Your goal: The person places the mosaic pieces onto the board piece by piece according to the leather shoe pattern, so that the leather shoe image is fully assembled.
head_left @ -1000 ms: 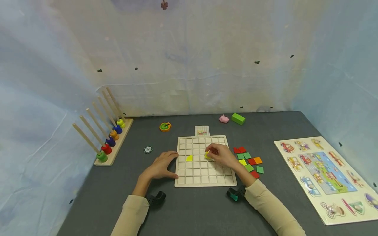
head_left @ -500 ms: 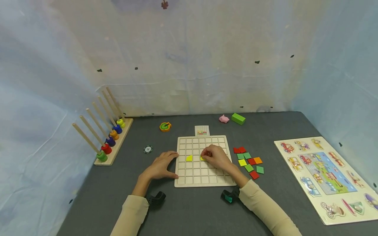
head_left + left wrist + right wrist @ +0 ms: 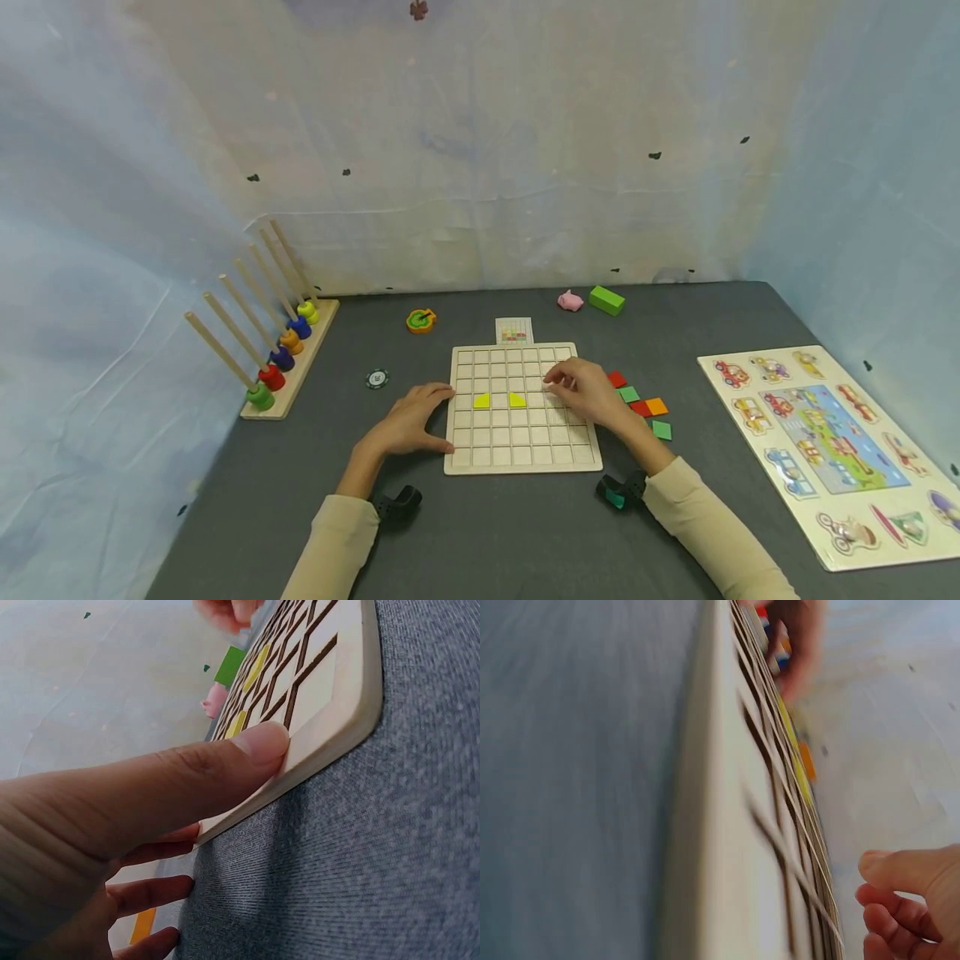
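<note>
2 yellow tiles [image 3: 498, 401] sit in the grid board [image 3: 522, 457]; right hand [image 3: 588, 393], fingers loosely curled and seemingly empty, hovers between placements, next needing a loose tile [image 3: 661, 430]; left hand [image 3: 407, 422] flat, steadying the board's edge

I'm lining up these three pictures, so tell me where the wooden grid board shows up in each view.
Head: the wooden grid board lies centre, on the dark table, between both hands.
Left wrist: upper right, its edge under the left hand thumb.
Right wrist: a blurred edge down the middle.
Shared landmark: the yellow tiles in its cells.
</note>
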Demonstrator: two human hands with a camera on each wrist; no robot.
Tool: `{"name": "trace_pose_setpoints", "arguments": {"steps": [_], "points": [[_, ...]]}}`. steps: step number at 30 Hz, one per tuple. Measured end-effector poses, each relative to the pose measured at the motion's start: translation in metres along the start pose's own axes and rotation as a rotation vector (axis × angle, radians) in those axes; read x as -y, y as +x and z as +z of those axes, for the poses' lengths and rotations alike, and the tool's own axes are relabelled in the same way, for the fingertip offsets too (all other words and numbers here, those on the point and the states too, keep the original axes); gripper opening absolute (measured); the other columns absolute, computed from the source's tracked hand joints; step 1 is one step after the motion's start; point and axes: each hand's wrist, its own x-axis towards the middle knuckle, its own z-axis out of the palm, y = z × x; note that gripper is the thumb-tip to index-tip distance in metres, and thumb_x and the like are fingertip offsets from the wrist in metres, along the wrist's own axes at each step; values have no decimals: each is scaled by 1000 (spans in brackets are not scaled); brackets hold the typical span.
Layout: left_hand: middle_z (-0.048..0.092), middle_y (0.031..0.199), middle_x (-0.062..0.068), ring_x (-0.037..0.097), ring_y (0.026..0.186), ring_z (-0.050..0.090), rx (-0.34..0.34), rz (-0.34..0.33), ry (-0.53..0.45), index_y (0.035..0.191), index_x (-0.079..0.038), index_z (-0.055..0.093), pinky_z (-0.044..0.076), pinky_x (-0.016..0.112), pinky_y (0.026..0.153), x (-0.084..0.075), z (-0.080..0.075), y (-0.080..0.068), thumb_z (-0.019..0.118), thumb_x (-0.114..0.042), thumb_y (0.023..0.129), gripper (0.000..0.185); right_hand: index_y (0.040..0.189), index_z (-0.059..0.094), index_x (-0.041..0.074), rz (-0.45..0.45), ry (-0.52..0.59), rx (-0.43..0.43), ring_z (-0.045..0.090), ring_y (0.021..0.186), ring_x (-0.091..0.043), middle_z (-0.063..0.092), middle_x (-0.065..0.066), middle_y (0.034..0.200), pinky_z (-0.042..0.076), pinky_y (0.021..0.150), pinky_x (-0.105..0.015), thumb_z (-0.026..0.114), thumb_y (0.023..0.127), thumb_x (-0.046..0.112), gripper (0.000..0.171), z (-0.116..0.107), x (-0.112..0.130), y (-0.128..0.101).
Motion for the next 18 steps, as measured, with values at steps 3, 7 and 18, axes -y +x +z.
{"name": "trace_pose_setpoints", "arguments": {"steps": [3,7,18], "points": [[39,142,9,33,131,33,2,1,-1,139,-8,42,27,57,101,-1,-1,0,83,-40,66,90,92,69,5,25,-37,8,52,67,-10,61,-4,83,44,58,-25,70,81,2,11,-25,-14,-13],[39,142,9,32,130,33,1,2,1,139,-8,42,28,56,101,1,0,0,83,-41,66,90,99,68,4,72,-88,101,50,67,-9,60,-6,85,43,57,-26,70,82,4,17,-61,-31,-33],[39,141,9,32,130,33,3,12,0,139,-8,42,28,56,101,2,0,0,82,-42,67,89,103,67,0,161,-77,277,51,75,-20,60,-12,95,44,64,-30,74,78,5,27,-115,-61,-74]]}}
